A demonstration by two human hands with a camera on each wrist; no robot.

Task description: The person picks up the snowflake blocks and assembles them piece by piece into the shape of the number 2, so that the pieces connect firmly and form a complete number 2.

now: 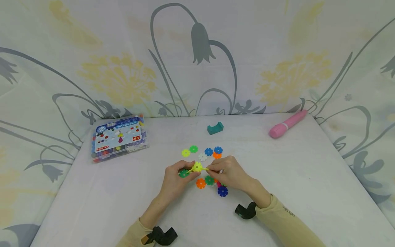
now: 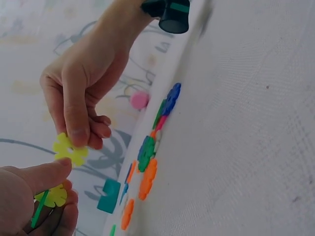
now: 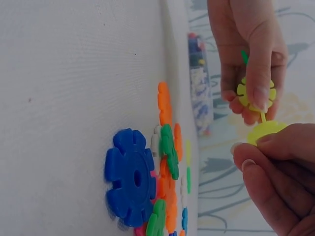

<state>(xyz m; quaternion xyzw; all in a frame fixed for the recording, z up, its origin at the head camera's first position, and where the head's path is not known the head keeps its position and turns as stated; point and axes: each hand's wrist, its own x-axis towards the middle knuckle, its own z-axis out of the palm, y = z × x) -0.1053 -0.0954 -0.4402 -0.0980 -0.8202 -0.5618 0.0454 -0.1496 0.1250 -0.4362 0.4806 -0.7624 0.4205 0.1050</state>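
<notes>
White table (image 1: 123, 199), flower-patterned backdrop (image 1: 271, 31) behind, hands (image 1: 175, 178) (image 1: 230, 173) pinching notched yellow discs (image 1: 198, 165).

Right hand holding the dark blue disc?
No; the right hand pinches a yellow disc, and the dark blue disc lies on the table.

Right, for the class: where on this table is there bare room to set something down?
Bare: between the plastic box and the left hand, and between the right hand and the pink thing. Crowded: between and around the hands, where the flower-shaped discs lie.
</notes>
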